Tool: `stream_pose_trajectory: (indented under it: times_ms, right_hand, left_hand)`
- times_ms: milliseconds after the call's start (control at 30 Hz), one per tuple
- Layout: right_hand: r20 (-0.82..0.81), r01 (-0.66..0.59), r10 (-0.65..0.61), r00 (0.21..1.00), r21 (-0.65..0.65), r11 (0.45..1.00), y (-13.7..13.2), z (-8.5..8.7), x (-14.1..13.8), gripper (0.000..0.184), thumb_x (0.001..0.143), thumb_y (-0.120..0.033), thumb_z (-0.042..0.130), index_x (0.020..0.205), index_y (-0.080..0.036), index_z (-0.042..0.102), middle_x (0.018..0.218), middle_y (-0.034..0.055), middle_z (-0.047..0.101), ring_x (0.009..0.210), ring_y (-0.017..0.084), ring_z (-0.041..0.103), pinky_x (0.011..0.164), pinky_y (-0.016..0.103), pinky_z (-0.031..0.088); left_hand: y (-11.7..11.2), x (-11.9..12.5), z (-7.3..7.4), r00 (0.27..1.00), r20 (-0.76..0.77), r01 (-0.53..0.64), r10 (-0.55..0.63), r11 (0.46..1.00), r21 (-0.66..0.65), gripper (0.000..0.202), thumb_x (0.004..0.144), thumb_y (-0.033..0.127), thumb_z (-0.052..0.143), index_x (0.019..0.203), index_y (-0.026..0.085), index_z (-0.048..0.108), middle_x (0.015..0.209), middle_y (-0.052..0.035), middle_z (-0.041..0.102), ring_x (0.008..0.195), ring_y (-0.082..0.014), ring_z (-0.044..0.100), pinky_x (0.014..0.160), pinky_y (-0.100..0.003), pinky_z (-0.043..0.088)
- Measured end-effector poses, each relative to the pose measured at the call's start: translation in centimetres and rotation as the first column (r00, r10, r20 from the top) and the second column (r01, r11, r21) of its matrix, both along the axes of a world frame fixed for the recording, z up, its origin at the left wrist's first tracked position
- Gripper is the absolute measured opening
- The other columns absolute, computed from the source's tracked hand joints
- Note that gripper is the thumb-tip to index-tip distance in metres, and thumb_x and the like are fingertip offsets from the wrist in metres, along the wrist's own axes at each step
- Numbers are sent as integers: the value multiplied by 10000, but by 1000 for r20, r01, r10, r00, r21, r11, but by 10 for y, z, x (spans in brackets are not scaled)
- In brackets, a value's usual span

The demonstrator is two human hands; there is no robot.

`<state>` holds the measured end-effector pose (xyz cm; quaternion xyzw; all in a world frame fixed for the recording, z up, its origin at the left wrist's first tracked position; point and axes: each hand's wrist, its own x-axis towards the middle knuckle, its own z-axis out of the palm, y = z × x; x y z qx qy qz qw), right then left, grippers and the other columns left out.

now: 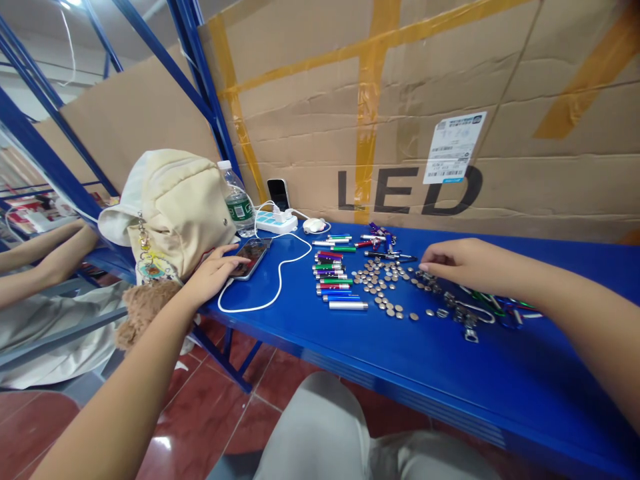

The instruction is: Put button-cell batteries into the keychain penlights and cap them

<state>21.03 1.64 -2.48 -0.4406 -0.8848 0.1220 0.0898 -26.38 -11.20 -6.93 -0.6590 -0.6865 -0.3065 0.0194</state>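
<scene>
My left hand [216, 270] lies with fingers stretched out over a smartphone [254, 257], fingertips on its lit screen. A white cable runs from the phone's near end. My right hand [447, 257] is over the right part of the table, fingers curled, fingertips low by small metal clips [430, 283]; whatever they may hold is hidden. Left of it are scattered button cells [383, 277]. Beyond them lies a column of small metal tubes [335, 282] in several colours. Under my right forearm are coloured carabiners [500, 303].
On the blue table [295, 327] stand a cream backpack [180, 200] with a plush charm [150, 303], a water bottle [237, 200], a power strip [275, 222] and another phone [279, 194]. A large cardboard sheet [310, 120] rises behind. Another person's arms [55, 257] are at far left.
</scene>
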Motion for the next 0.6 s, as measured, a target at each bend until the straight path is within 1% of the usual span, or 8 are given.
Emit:
stream_pose_trajectory:
  times_ms: [67, 167, 233, 300, 400, 500, 600]
  right_hand:
    - [-1, -4, 4, 1000, 0, 1000, 1, -1, 1, 290, 863, -446, 481, 837, -227, 670, 848, 79, 724, 772, 239, 651, 712, 384, 491]
    - [0, -7, 7, 1000, 6, 1000, 1, 0, 1, 296, 867, -446, 474, 847, -224, 669, 850, 81, 725, 772, 238, 651, 712, 382, 492]
    - [3, -6, 6, 1000, 8, 1000, 1, 0, 1, 295, 869, -441, 472, 850, -223, 669, 852, 81, 726, 770, 236, 651, 712, 382, 494]
    - [9, -4, 4, 1000, 9, 1000, 0, 1, 0, 294, 871, -435, 468, 851, -222, 669, 854, 81, 727, 770, 234, 651, 712, 380, 495]
    - [17, -6, 6, 1000, 10, 1000, 0, 1, 0, 299, 875, -435, 461, 855, -221, 670, 855, 83, 726, 768, 232, 650, 709, 376, 493]
    - [17, -6, 6, 1000, 13, 1000, 0, 1, 0, 304, 873, -442, 463, 860, -221, 672, 856, 82, 727, 768, 231, 652, 703, 373, 495]
    - [17, -8, 8, 1000, 15, 1000, 0, 1, 0, 306, 871, -446, 464, 861, -222, 673, 855, 81, 727, 770, 235, 653, 707, 381, 500]
  left_hand:
    - [1, -2, 0, 1000, 31, -5, 5, 1000, 13, 469, 871, 439, 389, 1095, 190, 717, 1411, -102, 527, 1364, -315, 430, 1209, -486, 232]
    - [5, -4, -1, 981, 184, -61, 57, 998, 15, 522, 831, 374, 442, 1293, 163, 562, 1384, -106, 553, 1341, -290, 460, 1186, -478, 287]
    - [8, -5, -2, 945, 317, -85, 86, 996, -19, 598, 793, 327, 477, 1367, 155, 459, 1419, -116, 521, 1305, -292, 497, 1140, -487, 363]
    - [10, -4, -2, 910, 405, -80, 91, 996, -45, 648, 756, 293, 506, 1382, 152, 417, 1473, -138, 460, 1265, -299, 532, 1089, -493, 423]
    - [14, -1, -2, 890, 445, -76, 102, 994, -76, 692, 728, 273, 538, 1395, 154, 395, 1498, -164, 423, 1221, -301, 563, 1043, -493, 465]
    - [16, 1, -1, 890, 435, -95, 134, 989, -110, 752, 715, 276, 581, 1430, 175, 371, 1499, -159, 425, 1199, -299, 578, 1040, -487, 467]
    - [17, 2, 0, 875, 453, -131, 174, 984, -123, 752, 741, 283, 578, 1454, 195, 354, 1500, -148, 430, 1167, -274, 602, 1028, -460, 479]
